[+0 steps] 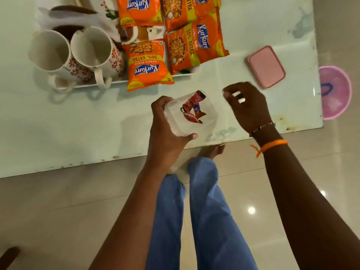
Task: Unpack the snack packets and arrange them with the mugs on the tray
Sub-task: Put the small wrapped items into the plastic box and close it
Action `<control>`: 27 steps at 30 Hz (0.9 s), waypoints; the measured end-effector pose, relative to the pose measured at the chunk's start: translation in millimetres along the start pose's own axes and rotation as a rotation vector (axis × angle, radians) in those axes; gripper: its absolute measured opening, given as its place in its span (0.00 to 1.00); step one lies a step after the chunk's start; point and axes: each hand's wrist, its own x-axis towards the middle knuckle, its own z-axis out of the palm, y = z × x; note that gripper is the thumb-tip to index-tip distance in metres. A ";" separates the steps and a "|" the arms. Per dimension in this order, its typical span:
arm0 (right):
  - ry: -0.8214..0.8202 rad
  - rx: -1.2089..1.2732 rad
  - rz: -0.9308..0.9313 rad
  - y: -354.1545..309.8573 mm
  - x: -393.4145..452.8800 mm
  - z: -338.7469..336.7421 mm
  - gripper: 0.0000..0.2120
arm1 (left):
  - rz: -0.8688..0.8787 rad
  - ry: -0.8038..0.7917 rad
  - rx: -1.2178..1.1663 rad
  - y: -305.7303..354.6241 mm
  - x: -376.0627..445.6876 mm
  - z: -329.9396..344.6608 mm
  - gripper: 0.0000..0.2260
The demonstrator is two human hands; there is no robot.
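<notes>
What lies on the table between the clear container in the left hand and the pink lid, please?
In the head view, only the right hand hovers between the clear container and the pink lid.

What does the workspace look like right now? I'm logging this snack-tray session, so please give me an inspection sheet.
Surface: pale glossy table top, rust spots along its near edge.
Job's things: orange Kurkure snack packets and two white floral mugs on the white tray; clear plastic container holding small red wrapped sweets.
Clutter: pink rectangular lid lying on the table.
Grippers: left hand holds the container; right hand hovers beside it, holding nothing visible.
Cables: nothing seen.
Surroundings: tiled floor; pink round bowl beyond the table's edge.
</notes>
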 end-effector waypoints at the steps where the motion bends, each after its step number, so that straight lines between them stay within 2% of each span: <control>1: 0.056 -0.085 0.028 14.3 13.6 -1.6 0.12 | 0.009 -0.002 0.005 1.5 2.7 0.8 0.40; 3: 0.049 -0.259 0.149 44.4 42.1 -4.8 0.23 | 0.021 -0.007 0.010 3.3 6.7 1.3 0.40; 6: -0.121 -0.439 0.305 75.3 65.6 -4.7 0.35 | 0.020 -0.013 0.012 4.0 7.1 -0.3 0.40; 8: -0.162 -0.474 0.271 84.1 62.0 0.7 0.37 | 0.002 -0.019 0.010 3.2 4.5 -0.6 0.39; 12: -0.045 -0.509 0.095 82.1 31.9 17.1 0.31 | -0.052 -0.037 0.010 3.7 -2.7 0.4 0.39; 14: -0.020 -0.487 0.046 79.0 24.2 23.5 0.31 | -0.070 -0.069 0.006 2.7 -5.5 0.4 0.39; 17: -0.111 -0.416 -0.022 70.6 30.5 25.4 0.34 | -0.101 -0.126 0.000 -2.3 -8.5 -3.9 0.39; 21: -0.217 -0.464 -0.053 54.7 38.0 16.9 0.39 | -0.144 -0.142 -0.031 -8.8 -9.4 -14.6 0.39; 23: -0.197 -0.298 -0.024 41.7 29.2 9.9 0.39 | -0.152 -0.145 -0.051 -10.9 -10.9 -21.8 0.39; 27: -0.118 0.514 0.132 14.5 -3.4 -2.9 0.26 | -0.193 -0.175 -0.146 -16.0 -15.2 -35.2 0.40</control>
